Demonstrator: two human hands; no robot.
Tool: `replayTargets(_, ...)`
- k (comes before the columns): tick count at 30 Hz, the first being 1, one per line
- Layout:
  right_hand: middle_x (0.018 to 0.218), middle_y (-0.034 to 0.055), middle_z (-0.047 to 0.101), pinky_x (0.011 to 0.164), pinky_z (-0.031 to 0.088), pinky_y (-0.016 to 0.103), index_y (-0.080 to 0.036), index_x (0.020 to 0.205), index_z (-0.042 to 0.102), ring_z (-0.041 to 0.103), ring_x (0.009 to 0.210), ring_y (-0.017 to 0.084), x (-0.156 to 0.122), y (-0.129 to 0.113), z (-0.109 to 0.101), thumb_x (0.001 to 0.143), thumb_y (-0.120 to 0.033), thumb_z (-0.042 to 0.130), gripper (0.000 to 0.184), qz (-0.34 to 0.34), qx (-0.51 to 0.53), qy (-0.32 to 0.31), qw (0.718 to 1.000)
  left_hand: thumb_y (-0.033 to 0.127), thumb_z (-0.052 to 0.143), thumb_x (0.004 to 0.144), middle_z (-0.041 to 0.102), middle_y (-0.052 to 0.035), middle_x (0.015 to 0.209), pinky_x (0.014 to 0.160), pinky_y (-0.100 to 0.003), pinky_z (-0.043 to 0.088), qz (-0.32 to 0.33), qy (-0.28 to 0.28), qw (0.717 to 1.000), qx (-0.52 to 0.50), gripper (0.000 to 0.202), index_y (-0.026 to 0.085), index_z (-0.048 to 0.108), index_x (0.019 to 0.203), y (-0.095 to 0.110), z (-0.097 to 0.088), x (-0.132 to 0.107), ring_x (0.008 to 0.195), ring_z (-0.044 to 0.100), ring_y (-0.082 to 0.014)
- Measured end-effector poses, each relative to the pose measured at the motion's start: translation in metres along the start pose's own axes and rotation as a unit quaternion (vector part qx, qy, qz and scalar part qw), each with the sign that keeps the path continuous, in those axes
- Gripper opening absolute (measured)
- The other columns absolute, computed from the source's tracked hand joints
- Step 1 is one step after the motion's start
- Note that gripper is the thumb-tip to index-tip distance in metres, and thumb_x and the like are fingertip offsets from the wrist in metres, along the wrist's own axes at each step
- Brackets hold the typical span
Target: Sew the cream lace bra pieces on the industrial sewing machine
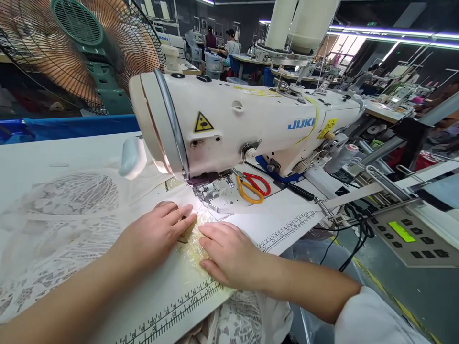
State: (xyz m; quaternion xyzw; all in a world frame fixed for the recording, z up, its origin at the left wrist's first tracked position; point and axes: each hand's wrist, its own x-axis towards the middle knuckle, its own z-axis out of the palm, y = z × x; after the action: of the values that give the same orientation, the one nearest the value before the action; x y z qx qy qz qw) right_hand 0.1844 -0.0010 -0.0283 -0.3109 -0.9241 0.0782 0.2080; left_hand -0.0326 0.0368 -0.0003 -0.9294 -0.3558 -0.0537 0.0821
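Note:
My left hand (163, 224) lies on the pale fabric just in front of the sewing machine (229, 119), its fingers stretched toward the needle area. To its right, my right hand (229, 253) rests with fingers extended over a yellowish, shiny piece of lace (195, 246) between the two hands. Both hands press from above rather than grip. White lace fabric (71, 200) spreads across the table on the left. Orange-and-red-handled scissors (253, 186) lie on the machine bed, right of the presser foot area. The needle itself is hard to make out.
A ruler scale (179, 310) runs along the table's front edge, with more lace fabric (244, 315) hanging below it. A large fan (82, 48) stands behind at left. At right are a control panel (412, 234) and a metal tape guide (333, 210). People sit farther back.

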Motion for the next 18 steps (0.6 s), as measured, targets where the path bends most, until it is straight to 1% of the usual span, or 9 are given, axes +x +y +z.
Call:
replayTargets(4, 0.125, 0.0163, 0.061, 0.101, 0.043, 0.041, -0.009, 0.105, 0.062, 0.053, 0.119, 0.028, 0.0, 0.0, 0.0, 0.087, -0.032, 0.051, 0.031, -0.005, -0.008, 0.008, 1.0, 0.013, 0.031, 0.086, 0.068, -0.0069, 0.119, 0.08, -0.036, 0.051, -0.02, -0.014, 1.0, -0.002, 0.046, 0.019, 0.065, 0.117, -0.009, 0.001, 0.003, 0.095, 0.06, -0.0248)
replayTargets(7, 0.123, 0.0167, 0.062, 0.101, 0.044, 0.039, -0.008, 0.102, 0.063, 0.054, 0.117, 0.028, 0.001, 0.0, 0.001, 0.086, -0.032, 0.053, 0.031, -0.011, -0.017, 0.015, 1.0, 0.015, 0.03, 0.088, 0.067, -0.0065, 0.12, 0.081, -0.036, 0.051, -0.033, -0.009, 0.999, 0.004, 0.046, 0.02, 0.064, 0.119, -0.014, 0.005, 0.004, 0.097, 0.059, -0.025)
replayTargets(14, 0.122, 0.0169, 0.062, 0.099, 0.044, 0.041, -0.008, 0.104, 0.063, 0.054, 0.116, 0.028, 0.002, 0.0, 0.003, 0.086, -0.034, 0.055, 0.032, 0.0, -0.015, 0.009, 1.0, 0.014, 0.031, 0.086, 0.066, -0.008, 0.122, 0.079, -0.037, 0.053, -0.051, -0.02, 0.996, 0.064, 0.046, 0.019, 0.064, 0.118, -0.022, 0.009, 0.008, 0.098, 0.059, -0.0264)
replayTargets(18, 0.123, 0.0169, 0.061, 0.096, 0.044, 0.042, -0.01, 0.103, 0.063, 0.055, 0.113, 0.028, 0.008, -0.011, -0.003, 0.085, -0.035, 0.058, 0.032, 0.013, -0.031, 0.015, 0.999, 0.012, 0.031, 0.086, 0.067, -0.011, 0.12, 0.082, -0.04, 0.053, -0.06, -0.014, 0.995, 0.074, 0.047, 0.017, 0.065, 0.117, -0.021, 0.008, 0.008, 0.098, 0.059, -0.0281)
